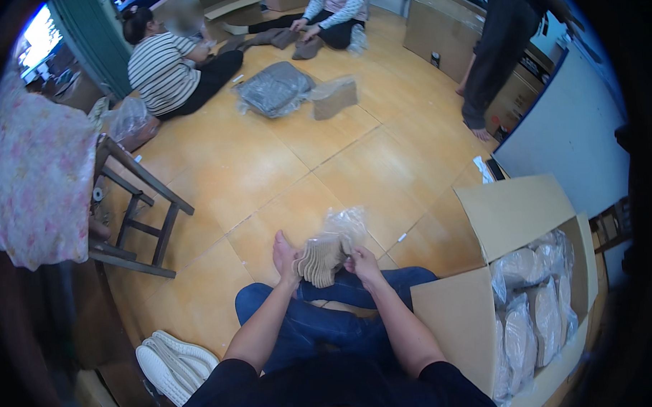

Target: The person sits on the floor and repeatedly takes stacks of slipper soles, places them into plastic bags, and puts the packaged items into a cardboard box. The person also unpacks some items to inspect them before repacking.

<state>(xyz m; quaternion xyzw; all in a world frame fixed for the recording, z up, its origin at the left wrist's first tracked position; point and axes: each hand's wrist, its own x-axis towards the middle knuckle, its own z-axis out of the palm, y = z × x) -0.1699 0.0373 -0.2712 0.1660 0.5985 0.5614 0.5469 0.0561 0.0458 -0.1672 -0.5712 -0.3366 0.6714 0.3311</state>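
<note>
In front of my crossed legs I hold a stack of thin beige insoles [318, 260], their curved edges fanned in layers toward me. A clear plastic bag [348, 221] covers the far end of the stack. My left hand [290, 268] is closed on the left side of the insoles; its fingers are partly hidden behind them. At the right side, my right hand [364, 264] pinches the edge of the bag beside the stack. To my right an open cardboard box [450, 308] holds several bagged bundles of similar beige insoles [547, 318].
White shoe soles [175, 365] lie at my lower left. A wooden stool [149, 227] stands by a flowered cloth [41, 170]. Farther off, a grey bagged bundle [275, 89] and beige pieces [334, 97] lie near seated people [165, 73]. Another person [504, 50] stands far right.
</note>
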